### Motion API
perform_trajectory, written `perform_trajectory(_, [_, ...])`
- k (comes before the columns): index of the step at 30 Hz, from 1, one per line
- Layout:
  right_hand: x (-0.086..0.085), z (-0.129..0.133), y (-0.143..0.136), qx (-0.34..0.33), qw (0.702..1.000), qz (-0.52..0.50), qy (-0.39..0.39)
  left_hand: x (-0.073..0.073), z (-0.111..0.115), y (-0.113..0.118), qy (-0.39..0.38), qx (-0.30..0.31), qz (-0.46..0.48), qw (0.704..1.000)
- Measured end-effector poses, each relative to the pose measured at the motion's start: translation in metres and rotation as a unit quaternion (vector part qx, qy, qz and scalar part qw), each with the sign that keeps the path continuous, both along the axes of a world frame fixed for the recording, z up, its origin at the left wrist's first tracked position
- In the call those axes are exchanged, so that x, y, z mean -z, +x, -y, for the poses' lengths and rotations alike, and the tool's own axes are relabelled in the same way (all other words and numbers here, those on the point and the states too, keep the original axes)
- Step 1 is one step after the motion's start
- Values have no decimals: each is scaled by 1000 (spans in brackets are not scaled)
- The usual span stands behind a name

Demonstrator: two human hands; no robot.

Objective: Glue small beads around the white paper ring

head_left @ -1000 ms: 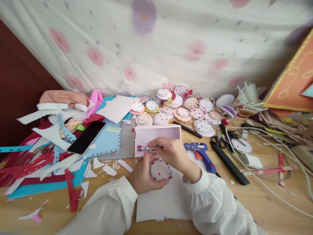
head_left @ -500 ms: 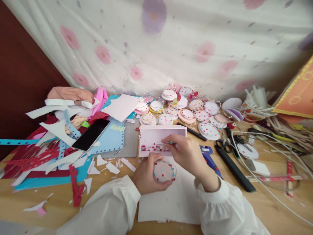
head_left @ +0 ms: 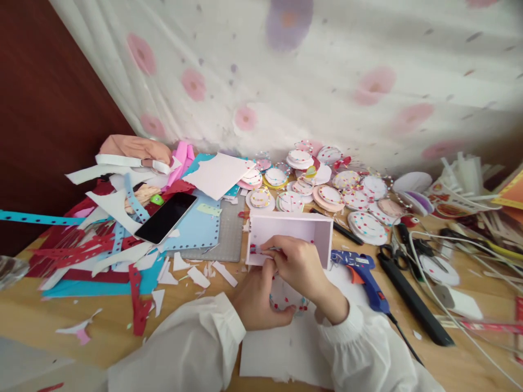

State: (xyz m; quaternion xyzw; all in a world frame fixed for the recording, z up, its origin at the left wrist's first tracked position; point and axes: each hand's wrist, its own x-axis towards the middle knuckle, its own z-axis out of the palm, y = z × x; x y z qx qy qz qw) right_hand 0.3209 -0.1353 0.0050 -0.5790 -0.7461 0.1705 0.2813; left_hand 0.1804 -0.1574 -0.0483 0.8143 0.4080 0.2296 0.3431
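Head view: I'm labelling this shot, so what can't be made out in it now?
All in the head view:
What the right hand pinches, if anything: tiny, covered by that hand.
Far side of the beaded ring in the left hand: mostly behind the right hand.
Part of the box interior: behind the right hand.
Orange card: cut off by the right edge.

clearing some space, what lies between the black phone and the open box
In the head view, from phone toward open box: mainly the light blue sheet, bearing a pale green scrap, then the grey mat.
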Motion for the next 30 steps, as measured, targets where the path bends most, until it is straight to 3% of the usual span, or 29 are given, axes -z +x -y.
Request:
perform_trajectory(19, [-1, -1, -3, 10, 1000, 18, 13, -1, -1, -1, 9, 10, 8, 1000])
perform_trajectory(24, [-7, 5, 7, 43, 995, -94, -4, -5, -4, -2, -7, 44, 54, 998])
perform_trajectory(30, [-19, 15, 33, 107, 966, -232, 33, -2, -4, -5, -31, 47, 76, 996])
